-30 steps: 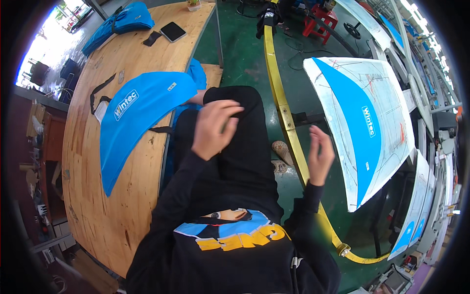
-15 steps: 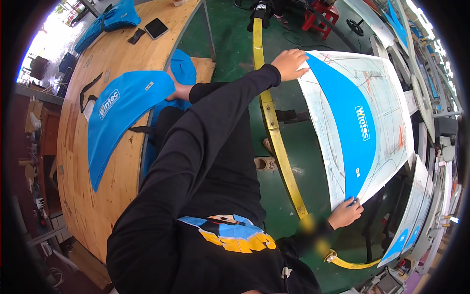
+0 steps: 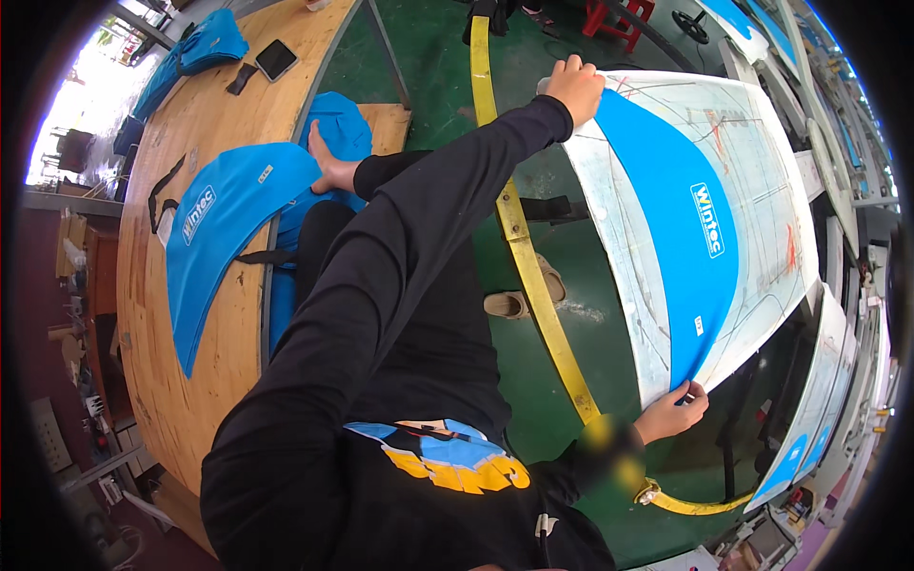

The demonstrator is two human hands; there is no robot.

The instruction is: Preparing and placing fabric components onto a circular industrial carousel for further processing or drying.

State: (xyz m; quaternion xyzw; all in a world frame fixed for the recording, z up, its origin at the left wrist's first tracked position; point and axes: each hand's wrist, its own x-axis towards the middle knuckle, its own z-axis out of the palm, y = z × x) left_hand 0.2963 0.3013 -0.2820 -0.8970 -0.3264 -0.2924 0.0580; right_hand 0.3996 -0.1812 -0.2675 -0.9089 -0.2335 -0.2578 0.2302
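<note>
A crescent-shaped blue fabric panel (image 3: 671, 176) with a white print and small tag lies along a white, line-marked board (image 3: 762, 228) to the right. At the upper corner of the board, my left hand (image 3: 576, 90) is closed over the panel's far tip, its fingers curled; the tip itself is hidden under them. My right hand (image 3: 671, 414) pinches the near tip of the same panel at the board's lower edge, thumb and fingers together. A similar blue panel (image 3: 233, 214) drapes over the wooden table at left, beside my bare foot (image 3: 331, 169).
More blue fabric (image 3: 205, 43) is heaped on the wooden table (image 3: 143, 328), near a phone (image 3: 276, 60). A curved yellow metal bar (image 3: 552, 347) runs between me and the board. Sandals (image 3: 506, 305) stand on the green floor. Another board (image 3: 804, 390) with blue pieces is at lower right.
My left hand has shifted up slightly and its fingers have curled more at the corner. My right hand keeps its pinch. The whole view has moved a little, and my foot shows more plainly.
</note>
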